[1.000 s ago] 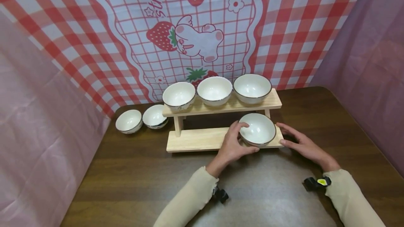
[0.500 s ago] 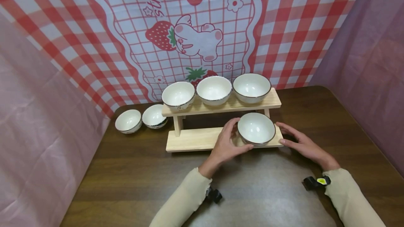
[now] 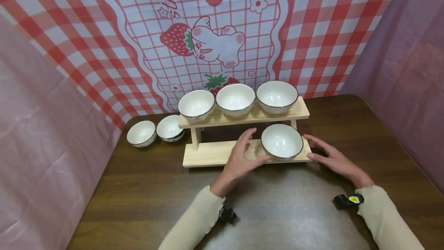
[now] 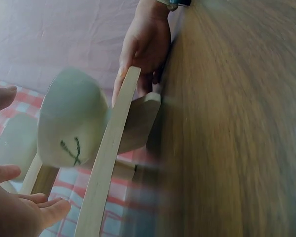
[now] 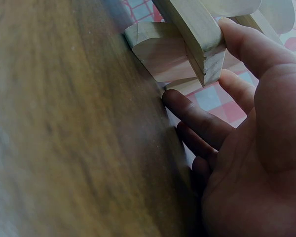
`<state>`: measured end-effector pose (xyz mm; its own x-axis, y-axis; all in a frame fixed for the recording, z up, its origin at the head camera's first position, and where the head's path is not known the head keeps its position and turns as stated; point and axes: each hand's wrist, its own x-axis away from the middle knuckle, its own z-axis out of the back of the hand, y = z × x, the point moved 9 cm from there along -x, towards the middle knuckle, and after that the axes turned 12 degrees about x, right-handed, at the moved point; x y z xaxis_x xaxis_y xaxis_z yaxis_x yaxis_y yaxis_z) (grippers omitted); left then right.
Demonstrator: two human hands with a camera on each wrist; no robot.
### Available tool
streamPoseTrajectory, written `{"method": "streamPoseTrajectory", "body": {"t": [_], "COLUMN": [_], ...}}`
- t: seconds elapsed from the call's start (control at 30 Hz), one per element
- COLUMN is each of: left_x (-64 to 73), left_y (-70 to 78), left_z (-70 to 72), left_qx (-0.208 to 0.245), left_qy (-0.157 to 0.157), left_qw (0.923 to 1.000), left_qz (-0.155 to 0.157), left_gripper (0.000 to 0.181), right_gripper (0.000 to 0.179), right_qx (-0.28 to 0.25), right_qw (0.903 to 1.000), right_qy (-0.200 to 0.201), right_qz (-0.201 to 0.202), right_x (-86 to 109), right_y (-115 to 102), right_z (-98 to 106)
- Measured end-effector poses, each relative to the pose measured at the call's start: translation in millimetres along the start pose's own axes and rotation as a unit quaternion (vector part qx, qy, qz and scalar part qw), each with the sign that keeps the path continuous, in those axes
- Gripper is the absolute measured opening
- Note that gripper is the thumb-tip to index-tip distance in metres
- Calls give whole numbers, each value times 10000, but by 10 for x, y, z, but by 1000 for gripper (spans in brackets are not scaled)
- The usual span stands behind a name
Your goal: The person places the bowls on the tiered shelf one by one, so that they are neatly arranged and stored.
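Right, here we are with a round white ceramic bowl with a thin dark rim (image 3: 281, 141), sitting upright towards the right end of the lower shelf of a pale two-step wooden stand (image 3: 211, 153). Beside it, our left hand (image 3: 239, 161) is spread wide, thumb and fingers apart and holding nothing; the left wrist view shows a gap to the bowl, so the shelf alone seems to bear its weight. Over on the other side, our right hand (image 3: 334, 160) has the shelf's end between thumb and fingers, presumably to keep the stand from sliding or tipping. Up top we have three white bowls in a row, the left one (image 3: 196, 105), the middle one (image 3: 236, 99) and the right one (image 3: 276, 96), lined up, we'd judge, to share the narrow plank. The lower bowl sits roughly beneath the right one, which looks like matching the columns. Off to the left, two smaller white bowls (image 3: 141, 132) wait on the dark brown wooden table (image 3: 138, 211), close enough to reach.
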<state>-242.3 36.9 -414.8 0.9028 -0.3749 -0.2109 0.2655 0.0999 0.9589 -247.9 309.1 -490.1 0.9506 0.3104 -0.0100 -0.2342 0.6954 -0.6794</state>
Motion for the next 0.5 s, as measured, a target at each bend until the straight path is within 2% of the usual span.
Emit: {"method": "streamPoseTrajectory", "body": {"t": [0.3,0.5], "left_x": [124,216], "left_y": [-106,-122], "left_z": [323,537], "left_qx": [76,82], "left_qy": [233,478], "left_qw": [9996,9988], "left_qz": [113,67], "left_gripper": [82,81], "right_gripper": [61,61], "right_qx": [46,-43], "right_qw": [10000,9999], "right_qy": [49,71], "right_qz": [4,110], "right_x": [5,5], "right_y": [6,4], "right_z": [24,10]}}
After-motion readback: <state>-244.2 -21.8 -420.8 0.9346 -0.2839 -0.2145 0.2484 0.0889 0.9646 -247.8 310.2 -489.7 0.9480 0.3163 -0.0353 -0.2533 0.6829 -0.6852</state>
